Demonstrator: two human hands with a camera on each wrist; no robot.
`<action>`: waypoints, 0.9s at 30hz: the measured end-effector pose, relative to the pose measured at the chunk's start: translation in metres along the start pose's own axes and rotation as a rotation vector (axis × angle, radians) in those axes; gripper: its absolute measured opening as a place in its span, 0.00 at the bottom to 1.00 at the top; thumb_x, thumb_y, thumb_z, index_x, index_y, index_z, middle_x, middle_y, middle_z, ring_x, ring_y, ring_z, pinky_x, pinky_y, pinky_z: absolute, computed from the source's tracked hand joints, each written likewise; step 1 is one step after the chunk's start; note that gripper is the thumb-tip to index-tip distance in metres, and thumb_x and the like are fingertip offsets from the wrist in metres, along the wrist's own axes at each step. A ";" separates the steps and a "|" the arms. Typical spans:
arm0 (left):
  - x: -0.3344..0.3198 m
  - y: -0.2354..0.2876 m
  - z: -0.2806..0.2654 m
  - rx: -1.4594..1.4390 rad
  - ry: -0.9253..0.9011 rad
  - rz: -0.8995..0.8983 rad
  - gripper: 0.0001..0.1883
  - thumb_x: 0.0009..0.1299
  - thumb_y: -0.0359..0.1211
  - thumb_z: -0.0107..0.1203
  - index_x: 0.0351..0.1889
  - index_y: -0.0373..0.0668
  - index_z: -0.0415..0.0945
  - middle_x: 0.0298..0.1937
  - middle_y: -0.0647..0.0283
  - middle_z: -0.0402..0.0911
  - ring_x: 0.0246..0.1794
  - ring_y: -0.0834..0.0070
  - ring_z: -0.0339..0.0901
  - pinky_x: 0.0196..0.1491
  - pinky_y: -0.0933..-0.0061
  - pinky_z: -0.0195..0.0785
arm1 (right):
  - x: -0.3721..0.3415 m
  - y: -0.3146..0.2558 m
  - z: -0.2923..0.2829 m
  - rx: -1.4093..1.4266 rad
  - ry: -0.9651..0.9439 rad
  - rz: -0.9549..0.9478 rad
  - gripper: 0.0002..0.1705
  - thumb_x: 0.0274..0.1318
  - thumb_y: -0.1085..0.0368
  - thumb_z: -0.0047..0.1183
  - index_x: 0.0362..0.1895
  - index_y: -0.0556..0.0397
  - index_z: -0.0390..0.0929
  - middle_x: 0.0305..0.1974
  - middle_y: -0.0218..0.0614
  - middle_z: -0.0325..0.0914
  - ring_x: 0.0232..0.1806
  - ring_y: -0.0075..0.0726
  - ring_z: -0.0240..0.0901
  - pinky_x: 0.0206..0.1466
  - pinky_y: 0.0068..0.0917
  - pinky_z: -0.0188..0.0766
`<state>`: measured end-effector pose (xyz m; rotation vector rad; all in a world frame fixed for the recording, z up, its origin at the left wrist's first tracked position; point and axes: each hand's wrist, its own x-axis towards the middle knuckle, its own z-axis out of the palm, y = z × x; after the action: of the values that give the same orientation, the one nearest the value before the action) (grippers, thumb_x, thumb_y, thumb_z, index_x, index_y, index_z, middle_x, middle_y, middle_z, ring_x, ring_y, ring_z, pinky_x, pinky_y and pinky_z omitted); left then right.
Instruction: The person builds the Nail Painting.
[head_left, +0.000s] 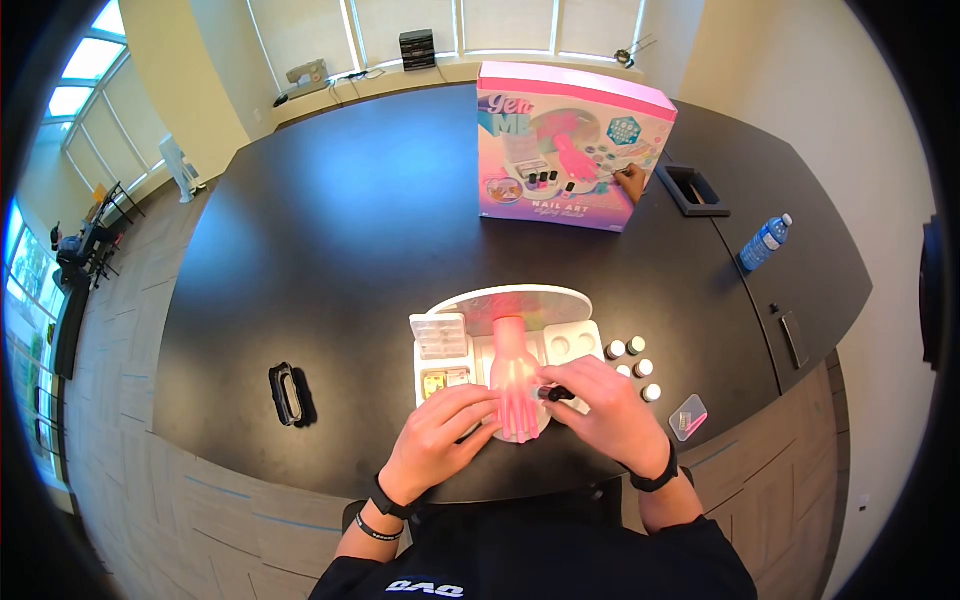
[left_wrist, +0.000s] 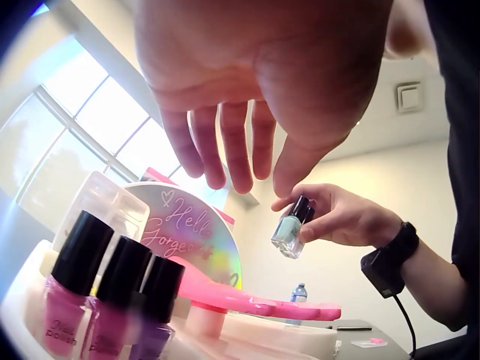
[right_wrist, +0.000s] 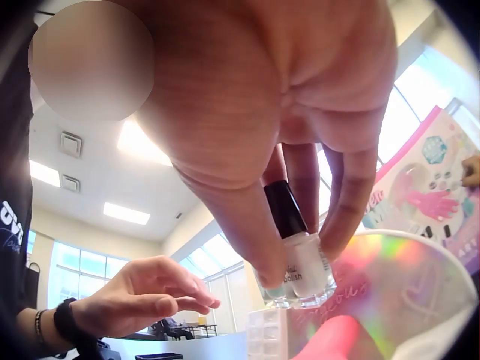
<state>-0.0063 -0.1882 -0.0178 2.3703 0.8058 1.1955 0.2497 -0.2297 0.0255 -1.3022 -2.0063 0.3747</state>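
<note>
My right hand [head_left: 610, 405] pinches two small nail polish bottles [left_wrist: 289, 231] with black caps, one mint green and one whitish, above the right side of a pink model hand [head_left: 512, 355]. Over the model hand's left side hovers my left hand [head_left: 440, 435], its fingers extended and nothing in them. The model hand lies palm down on a white nail station [head_left: 585, 345], in front of a rounded shiny mirror [head_left: 560, 304] with lettering. In the left wrist view, pink and purple polish bottles [left_wrist: 67, 319] stand along the station's near side.
Several small white-topped containers [head_left: 643, 368] stand right of the station, near a clear case [head_left: 688, 418] with something pink. A nail art box [head_left: 575, 215] is behind, with a water bottle [head_left: 767, 243] at the right. A black oblong object [head_left: 290, 395] lies left.
</note>
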 end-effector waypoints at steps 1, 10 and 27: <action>0.000 0.001 0.002 -0.044 0.000 0.003 0.18 0.62 0.25 0.78 0.50 0.40 0.88 0.51 0.58 0.90 0.52 0.58 0.89 0.56 0.60 0.84 | 0.000 -0.003 0.003 0.023 -0.019 -0.008 0.25 0.55 0.74 0.70 0.59 0.54 0.84 0.46 0.42 0.87 0.49 0.51 0.83 0.54 0.44 0.81; -0.004 0.003 0.003 -0.107 -0.031 -0.043 0.19 0.64 0.25 0.77 0.53 0.39 0.88 0.53 0.57 0.92 0.50 0.59 0.91 0.53 0.62 0.85 | 0.002 -0.017 0.022 0.133 -0.068 -0.037 0.26 0.54 0.73 0.73 0.59 0.50 0.84 0.44 0.38 0.87 0.47 0.47 0.85 0.52 0.39 0.82; -0.017 0.000 -0.017 -0.086 -0.031 -0.148 0.25 0.68 0.25 0.71 0.64 0.45 0.85 0.50 0.57 0.88 0.45 0.57 0.89 0.50 0.61 0.84 | 0.005 -0.021 0.036 0.160 -0.062 -0.006 0.16 0.58 0.71 0.74 0.49 0.55 0.84 0.42 0.38 0.84 0.42 0.44 0.85 0.46 0.37 0.83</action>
<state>-0.0281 -0.1980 -0.0187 2.2130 0.8843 1.1082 0.2093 -0.2298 0.0142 -1.1978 -1.9860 0.5671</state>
